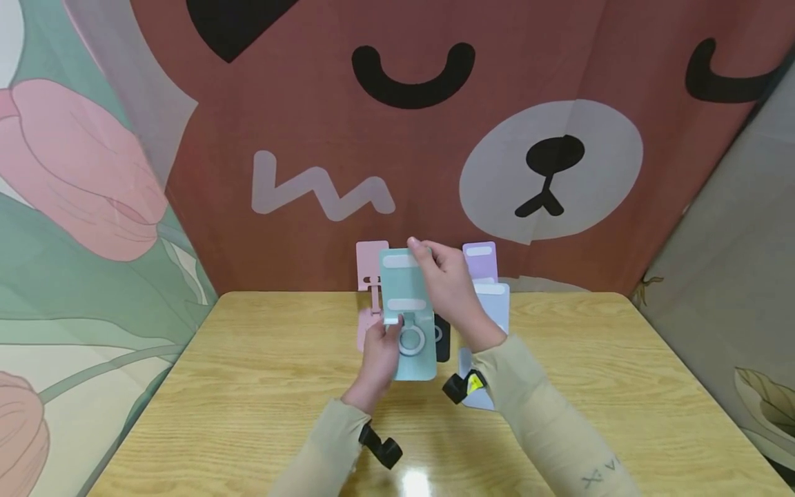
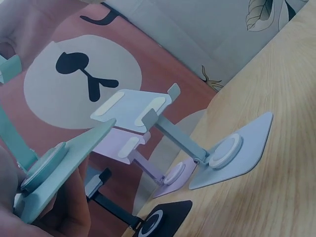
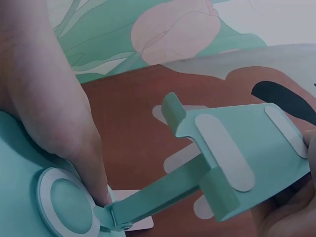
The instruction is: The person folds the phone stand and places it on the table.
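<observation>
Both hands hold a teal folding phone stand [image 1: 406, 283] up over the table. My left hand [image 1: 380, 359] grips the base at its left edge, thumb on top beside the white ring [image 3: 44, 197]. At the upper plate's right edge, my right hand [image 1: 453, 290] pinches the plate between thumb and fingers. In the right wrist view, the plate [image 3: 237, 153] with two pale pads and two lips is tilted up on its hinged arm [image 3: 158, 190]. Part of the base is hidden behind the left hand.
Behind stand a pink stand [image 1: 371, 259], a black stand [image 2: 170, 215], a purple stand [image 1: 481, 259] and a light blue stand [image 2: 232, 158], all unfolded on the wooden table [image 1: 248, 400]. A printed cloth [image 1: 298, 117] hangs at the table's far edge.
</observation>
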The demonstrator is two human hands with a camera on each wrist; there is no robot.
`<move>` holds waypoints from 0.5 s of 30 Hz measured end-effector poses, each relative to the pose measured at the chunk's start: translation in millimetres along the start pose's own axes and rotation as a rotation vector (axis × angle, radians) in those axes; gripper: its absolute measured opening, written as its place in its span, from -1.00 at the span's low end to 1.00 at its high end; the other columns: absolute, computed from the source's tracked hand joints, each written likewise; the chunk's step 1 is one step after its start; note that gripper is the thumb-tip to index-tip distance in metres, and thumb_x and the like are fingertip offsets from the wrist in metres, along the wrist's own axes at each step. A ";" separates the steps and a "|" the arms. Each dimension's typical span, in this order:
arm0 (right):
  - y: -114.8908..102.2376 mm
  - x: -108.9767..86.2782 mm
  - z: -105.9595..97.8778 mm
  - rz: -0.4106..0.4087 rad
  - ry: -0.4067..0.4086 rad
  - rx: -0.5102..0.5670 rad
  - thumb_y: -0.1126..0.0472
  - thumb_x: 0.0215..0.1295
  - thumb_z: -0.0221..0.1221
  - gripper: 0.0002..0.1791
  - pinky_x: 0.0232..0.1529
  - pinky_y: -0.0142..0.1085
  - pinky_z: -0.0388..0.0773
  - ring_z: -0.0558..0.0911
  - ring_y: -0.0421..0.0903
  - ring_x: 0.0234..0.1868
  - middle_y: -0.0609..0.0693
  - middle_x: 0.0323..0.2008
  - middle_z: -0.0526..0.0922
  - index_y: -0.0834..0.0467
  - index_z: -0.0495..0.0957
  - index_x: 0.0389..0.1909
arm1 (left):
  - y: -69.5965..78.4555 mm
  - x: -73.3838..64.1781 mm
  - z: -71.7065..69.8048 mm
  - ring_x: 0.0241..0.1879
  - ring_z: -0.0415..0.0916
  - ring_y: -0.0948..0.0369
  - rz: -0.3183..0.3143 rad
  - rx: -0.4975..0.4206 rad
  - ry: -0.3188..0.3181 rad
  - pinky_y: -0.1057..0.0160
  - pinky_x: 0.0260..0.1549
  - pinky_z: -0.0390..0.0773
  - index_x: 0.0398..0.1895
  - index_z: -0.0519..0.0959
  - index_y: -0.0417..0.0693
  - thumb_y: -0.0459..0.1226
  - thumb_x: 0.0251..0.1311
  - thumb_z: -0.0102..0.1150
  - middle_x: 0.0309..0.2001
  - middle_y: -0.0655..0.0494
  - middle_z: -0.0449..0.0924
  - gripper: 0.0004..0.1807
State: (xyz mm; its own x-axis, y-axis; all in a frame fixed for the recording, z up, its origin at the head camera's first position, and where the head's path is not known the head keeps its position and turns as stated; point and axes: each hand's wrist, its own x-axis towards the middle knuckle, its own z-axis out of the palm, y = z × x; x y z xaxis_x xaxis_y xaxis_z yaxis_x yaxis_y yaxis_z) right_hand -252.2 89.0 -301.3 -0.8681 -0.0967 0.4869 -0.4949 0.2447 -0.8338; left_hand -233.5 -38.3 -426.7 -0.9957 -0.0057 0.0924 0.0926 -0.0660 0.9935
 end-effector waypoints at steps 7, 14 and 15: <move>1.1 -0.8 -2.3 -0.012 -0.005 -0.035 -0.11 0.60 0.00 -0.47 -0.47 -0.20 0.44 0.49 0.02 -0.48 0.09 -0.58 0.49 0.20 0.54 -0.46 | 11.6 -3.1 4.0 -0.18 0.62 0.07 0.028 0.022 0.108 0.09 -0.11 0.60 0.08 0.56 -0.41 -0.32 0.58 -0.17 -0.19 -0.17 0.67 -0.65; 1.2 -2.4 -1.9 -0.036 0.030 -0.039 -0.09 0.58 0.04 -0.48 -0.51 -0.22 0.36 0.43 0.01 -0.53 0.07 -0.66 0.30 0.21 0.50 -0.50 | 12.2 -2.2 5.3 -0.17 0.59 0.09 0.048 0.026 0.135 0.12 -0.13 0.57 0.03 0.59 -0.40 -0.38 0.54 -0.17 -0.20 -0.15 0.67 -0.67; 0.6 -2.7 -1.7 -0.038 0.036 -0.037 -0.09 0.58 0.05 -0.48 -0.51 -0.22 0.35 0.42 0.01 -0.53 0.07 -0.66 0.29 0.21 0.49 -0.50 | 7.6 0.2 4.8 -0.18 0.59 0.10 0.056 0.023 0.138 0.13 -0.14 0.57 0.03 0.60 -0.38 -0.37 0.54 -0.16 -0.20 -0.13 0.67 -0.68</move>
State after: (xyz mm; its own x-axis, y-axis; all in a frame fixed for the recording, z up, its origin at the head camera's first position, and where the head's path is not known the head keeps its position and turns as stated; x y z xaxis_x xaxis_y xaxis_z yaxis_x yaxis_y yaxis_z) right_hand -250.1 91.1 -302.7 -0.8463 -0.0717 0.5279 -0.5254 0.2768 -0.8046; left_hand -233.0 -34.0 -418.8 -0.9793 -0.1464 0.1397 0.1468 -0.0385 0.9884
